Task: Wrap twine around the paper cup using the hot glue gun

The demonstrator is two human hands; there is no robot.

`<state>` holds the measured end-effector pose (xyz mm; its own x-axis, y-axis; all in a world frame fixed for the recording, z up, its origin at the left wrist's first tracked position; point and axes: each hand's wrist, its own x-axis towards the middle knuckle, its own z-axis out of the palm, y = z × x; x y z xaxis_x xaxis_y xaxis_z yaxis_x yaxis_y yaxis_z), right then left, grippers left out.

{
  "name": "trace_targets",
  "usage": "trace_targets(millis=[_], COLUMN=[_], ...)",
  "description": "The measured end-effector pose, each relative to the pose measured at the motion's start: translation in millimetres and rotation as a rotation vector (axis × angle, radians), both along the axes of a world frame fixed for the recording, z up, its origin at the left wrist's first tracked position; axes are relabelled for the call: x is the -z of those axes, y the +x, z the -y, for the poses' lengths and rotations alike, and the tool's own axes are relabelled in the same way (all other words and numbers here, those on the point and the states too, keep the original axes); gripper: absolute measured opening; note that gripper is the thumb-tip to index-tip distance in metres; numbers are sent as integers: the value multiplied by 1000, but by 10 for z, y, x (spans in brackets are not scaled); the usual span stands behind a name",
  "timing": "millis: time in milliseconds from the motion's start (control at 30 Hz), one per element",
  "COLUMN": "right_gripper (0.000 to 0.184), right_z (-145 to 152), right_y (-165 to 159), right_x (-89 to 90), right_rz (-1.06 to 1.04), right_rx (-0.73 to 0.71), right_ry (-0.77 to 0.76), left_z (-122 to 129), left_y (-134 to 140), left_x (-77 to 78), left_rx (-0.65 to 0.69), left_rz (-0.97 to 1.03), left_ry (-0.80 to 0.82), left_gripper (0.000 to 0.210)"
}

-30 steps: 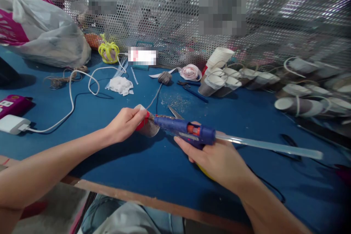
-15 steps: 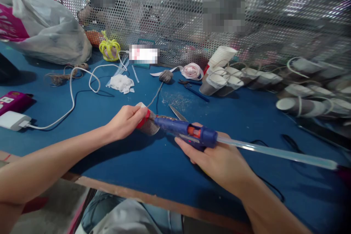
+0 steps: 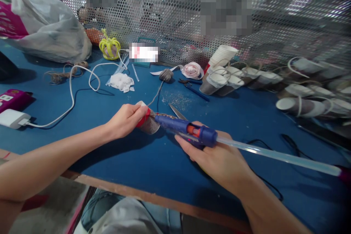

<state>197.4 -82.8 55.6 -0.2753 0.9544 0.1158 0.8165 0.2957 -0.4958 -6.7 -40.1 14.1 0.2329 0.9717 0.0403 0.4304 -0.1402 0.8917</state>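
Between the fingers and thumb of my left hand is a paper cup, lying tilted, with a red band and a grey-brown wrapped part. In my right hand I grip a blue hot glue gun. Its nozzle points left and meets the cup's side; whether it touches cannot be made out. A long clear glue stick juts from the gun's back. Grey twine runs from the cup up to a small twine ball. Scissors lie just behind the gun, their handles hidden.
Several twine-handled cups crowd the back right. Pliers and a ribbon roll lie beside them. White scraps, a white cable and a plastic bag occupy the left. A perforated metal screen closes off the back.
Both hands stay almost where they were, with the glue gun still at the cup. The glue stick's rear end has dipped slightly.
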Motion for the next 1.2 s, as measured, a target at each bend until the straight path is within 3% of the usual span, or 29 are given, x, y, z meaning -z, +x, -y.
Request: trace_targets(millis=[167, 967, 1200], right_gripper=[18, 12, 20], right_z=[16, 12, -20], right_y=[-26, -42, 19], right_x=[-26, -45, 13], right_rz=[-34, -35, 42], right_rx=[-7, -84, 8], right_ry=[-56, -11, 3], left_z=[6, 11, 14], left_y=[9, 21, 6], left_x=[-29, -7, 1], left_rx=[10, 23, -5], left_rz=[14, 95, 17], left_ry=[-1, -35, 12], left_gripper=[42, 43, 43])
